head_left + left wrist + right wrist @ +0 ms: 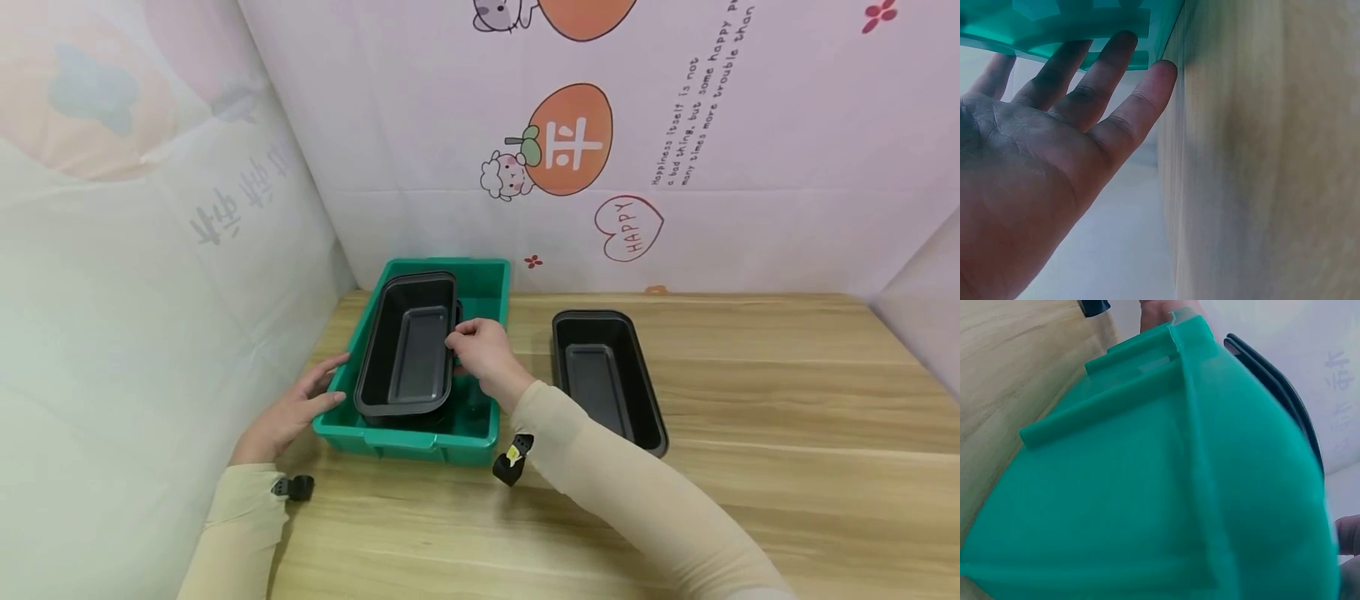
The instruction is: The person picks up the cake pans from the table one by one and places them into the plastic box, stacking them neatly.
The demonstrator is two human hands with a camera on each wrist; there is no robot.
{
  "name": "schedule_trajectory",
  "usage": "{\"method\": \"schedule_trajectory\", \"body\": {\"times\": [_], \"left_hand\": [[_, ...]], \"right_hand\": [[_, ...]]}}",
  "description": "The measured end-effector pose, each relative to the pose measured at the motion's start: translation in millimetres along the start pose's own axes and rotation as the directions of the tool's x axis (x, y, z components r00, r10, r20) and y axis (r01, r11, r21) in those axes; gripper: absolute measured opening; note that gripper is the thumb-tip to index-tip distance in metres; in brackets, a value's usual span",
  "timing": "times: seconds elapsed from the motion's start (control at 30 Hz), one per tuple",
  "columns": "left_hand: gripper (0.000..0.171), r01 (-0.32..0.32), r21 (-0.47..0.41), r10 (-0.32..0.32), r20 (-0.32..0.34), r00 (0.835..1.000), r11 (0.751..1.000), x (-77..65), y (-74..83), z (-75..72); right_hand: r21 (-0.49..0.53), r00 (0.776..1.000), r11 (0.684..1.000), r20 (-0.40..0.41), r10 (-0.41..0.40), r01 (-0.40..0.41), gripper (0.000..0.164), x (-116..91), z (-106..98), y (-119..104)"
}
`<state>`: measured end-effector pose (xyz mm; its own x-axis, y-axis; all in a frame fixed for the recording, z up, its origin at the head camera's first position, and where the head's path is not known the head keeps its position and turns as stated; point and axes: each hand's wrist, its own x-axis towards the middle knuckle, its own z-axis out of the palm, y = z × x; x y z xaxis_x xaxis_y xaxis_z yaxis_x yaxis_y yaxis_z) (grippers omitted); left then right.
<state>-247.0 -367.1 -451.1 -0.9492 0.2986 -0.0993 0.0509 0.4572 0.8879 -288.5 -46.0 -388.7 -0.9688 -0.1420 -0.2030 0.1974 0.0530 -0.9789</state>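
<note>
A dark grey loaf pan [420, 354] sits tilted inside a green plastic bin [408, 446], and a second dark edge shows beneath its right side. At the pan's right rim, my right hand [491, 358] pinches with thumb and fingers. My left hand [285, 417] lies along the bin's left side, thumb near the rim. In the left wrist view the fingers of this hand [1054, 137] are spread and nearly straight against the green bin wall [1110, 25]. The right wrist view is mostly filled by the bin's outer wall [1110, 487], with the pan's rim [1279, 387] above it.
Another dark loaf pan [600, 383] stands on the wooden table [787, 400] right of the bin, partly behind my right forearm. A printed cloth wall [435, 167] rises behind the table, and a pale sheet [150, 333] hangs close on the left.
</note>
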Motion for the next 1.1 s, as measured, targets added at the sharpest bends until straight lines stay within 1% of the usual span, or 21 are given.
{"method": "schedule_trajectory", "body": {"times": [0.2,0.33,0.57,0.77,0.97,1.1], "left_hand": [[0.066,-0.005,0.007,0.005,-0.002,1.000,1.000,-2.6,2.0,-0.9],[0.066,0.004,0.016,-0.004,-0.004,1.000,1.000,-3.2,2.0,-0.9],[0.066,0.004,0.020,-0.004,-0.002,1.000,1.000,-1.5,0.6,0.3],[0.066,0.002,0.031,-0.002,-0.003,1.000,1.000,-1.9,0.6,0.2],[0.065,-0.015,0.011,0.015,0.001,1.000,1.000,-1.2,-0.4,1.1],[0.064,-0.021,0.011,0.021,0.000,1.000,1.000,-1.4,-0.1,0.3]], "right_hand": [[-0.020,0.999,0.999,0.005,0.033,-0.033,0.029,2.6,6.0,0.0],[-0.031,0.999,0.998,0.012,0.052,-0.051,0.030,4.4,7.9,1.2],[-0.055,0.998,0.997,0.012,0.061,-0.060,0.030,6.4,8.4,3.7],[-0.095,0.997,0.993,0.014,0.073,-0.071,0.031,4.9,9.6,3.9],[-0.134,0.998,0.989,0.014,0.065,-0.063,0.022,4.1,9.9,3.0],[-0.128,0.997,0.990,0.036,0.072,-0.067,0.014,4.0,10.6,1.6]]}}
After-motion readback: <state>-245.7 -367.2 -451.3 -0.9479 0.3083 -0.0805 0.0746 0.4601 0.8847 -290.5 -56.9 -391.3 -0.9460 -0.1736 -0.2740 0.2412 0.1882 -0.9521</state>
